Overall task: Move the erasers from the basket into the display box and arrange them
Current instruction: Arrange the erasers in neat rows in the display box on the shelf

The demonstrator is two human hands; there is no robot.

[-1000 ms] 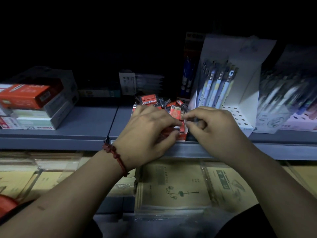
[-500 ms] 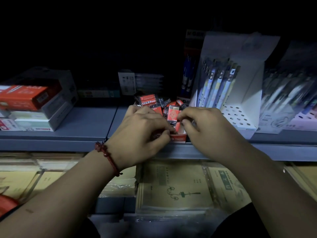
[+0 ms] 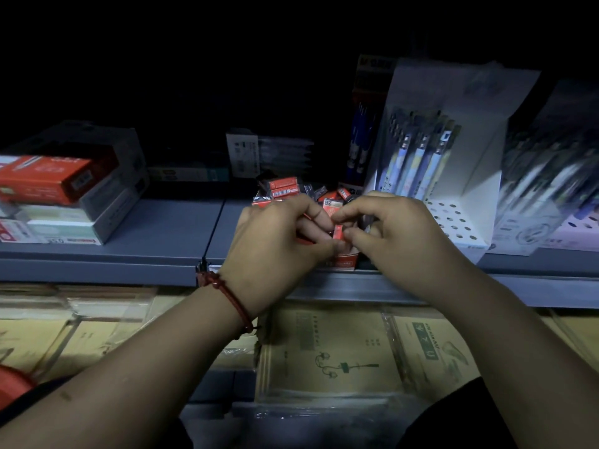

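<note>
Right hand: fingers curled, thumb and forefinger pinching a small red eraser. Left hand: also curled, its thumb and fingertips closing on the same eraser from the other side. A sliver of red shows under the left fingers; can't tell if that's a second piece in the palm. Red cord bracelet on the left wrist.

The pinched eraser sits just over the front of the display box, which stands at the very front lip of the grey shelf. It stands on end, long axis roughly vertical, a narrow face toward the camera. Just behind it a 2B-labelled eraser also stands upright, slightly tilted, label facing the viewer. Further back, the loose heap is unsorted: top ones lie flat with long axes running left-right, others at odd angles.

Risks, as a judgement:
- The box is at the shelf edge, so a downward or forward push while seating the eraser could tip it off onto the notebooks below.
- It's a small piece in a two-hand fingertip pinch; a slip drops it behind the box or off the shelf.
- The heap is unstable, and a knuckle brushing it could spill pieces.
- The light is dim, so it's easy to seat one crooked or label-backward.

White pen display is just beside the right hand, and a careless elbow could knock it. Stacked boxes are well apart at left.
</note>
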